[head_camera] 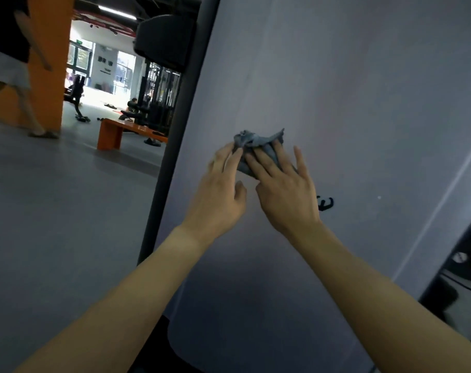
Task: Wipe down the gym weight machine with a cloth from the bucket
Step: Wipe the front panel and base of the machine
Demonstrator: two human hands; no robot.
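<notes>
A crumpled grey cloth [258, 142] is pressed flat against the large pale grey panel [350, 103] of the weight machine. My left hand [218, 195] holds the cloth's left edge with its fingertips. My right hand [285, 189] lies over the cloth's lower right part, fingers spread and pushing it onto the panel. Most of the cloth shows above both hands. A black upright post [175, 135] runs along the panel's left edge. No bucket is in sight.
A small black marking [326, 204] sits on the panel just right of my right wrist. An orange bench [113, 133] stands on the grey floor [54, 211] to the left. A person [11, 63] walks past an orange column [54, 49] at far left. Dark racks [161, 95] stand behind.
</notes>
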